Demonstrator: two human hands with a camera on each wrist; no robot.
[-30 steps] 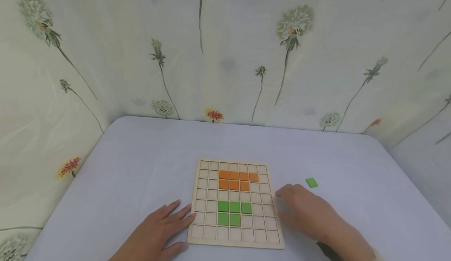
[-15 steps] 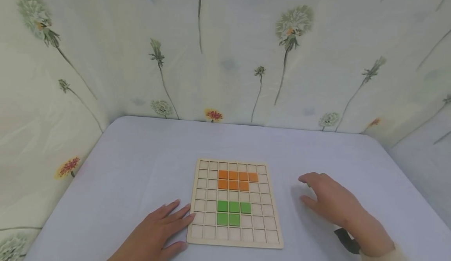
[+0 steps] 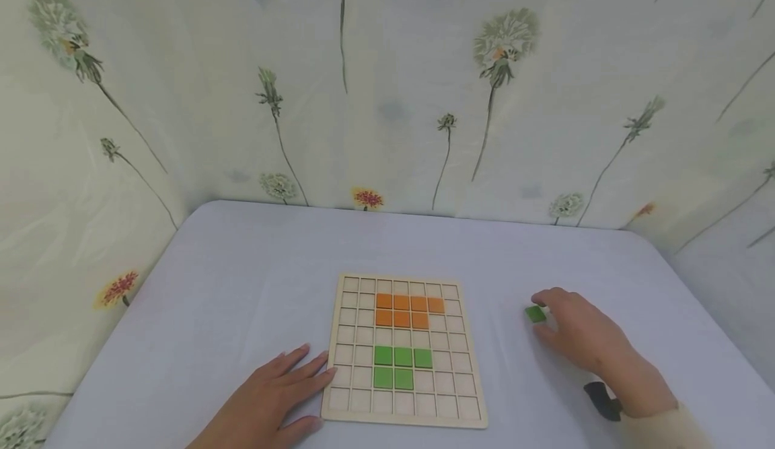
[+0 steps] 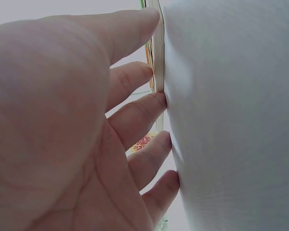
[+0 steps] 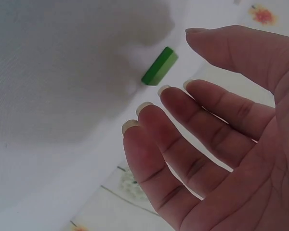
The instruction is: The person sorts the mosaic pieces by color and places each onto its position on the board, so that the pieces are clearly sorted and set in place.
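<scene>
A square wooden grid board point(image 3: 404, 406) lies on the table, with orange square tiles point(image 3: 401, 302) in two rows near its far side and green square tiles point(image 3: 402, 357) in two rows nearer me. My left hand point(image 3: 272, 392) touches the board's left edge, fingers spread; the left wrist view shows its thumb and fingertips by the board's side. Right of the board, a loose green tile point(image 3: 535, 314) lies flat on the cloth. Over it is my right hand point(image 3: 584, 334), thumb and fingers apart around the tile. The right wrist view shows the green tile point(image 5: 160, 66) beyond the fingertips, not held.
A white cloth point(image 3: 272, 254) covers the table. Behind it and at the sides hangs a pale curtain point(image 3: 387, 99) printed with dandelions and other flowers. A dark band point(image 3: 602, 400) is at my right wrist, near a light sleeve point(image 3: 660, 429).
My right hand has moved right from the board's right edge to the loose green tile, its thumb and fingers parting. The left hand and the board have stayed in place.
</scene>
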